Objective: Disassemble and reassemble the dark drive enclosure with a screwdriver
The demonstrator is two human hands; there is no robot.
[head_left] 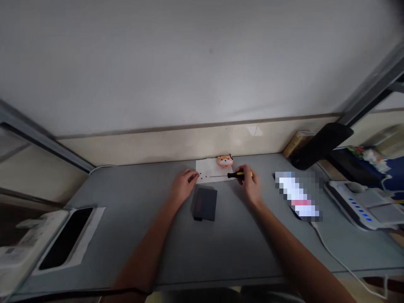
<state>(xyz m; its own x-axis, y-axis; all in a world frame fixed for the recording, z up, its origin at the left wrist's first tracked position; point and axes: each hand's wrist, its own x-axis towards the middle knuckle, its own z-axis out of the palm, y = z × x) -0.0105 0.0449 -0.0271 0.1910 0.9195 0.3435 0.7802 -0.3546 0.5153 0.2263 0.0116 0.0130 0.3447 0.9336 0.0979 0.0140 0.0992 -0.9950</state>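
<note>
My right hand (pixel 251 185) is closed around the black and yellow handle of a screwdriver (pixel 235 174). Its thin shaft points left, over a white sheet of paper (pixel 210 166). Several tiny dark pieces, perhaps screws (pixel 201 176), lie on the sheet near the shaft's tip. At the paper's left edge, my left hand (pixel 182 186) has its thumb and fingers pinched together; whatever is between them is too small to make out. Just in front of the sheet, between my arms, a dark rectangular box-like device (pixel 205 204) rests on the grey table (pixel 132 210).
An orange animal-face case (pixel 225 160) sits at the paper's back edge. To the right are a lit phone (pixel 296 195) on a white cable, a power strip (pixel 360 206) and a black cylinder (pixel 322 145). A dark-screened phone (pixel 67 237) lies at left.
</note>
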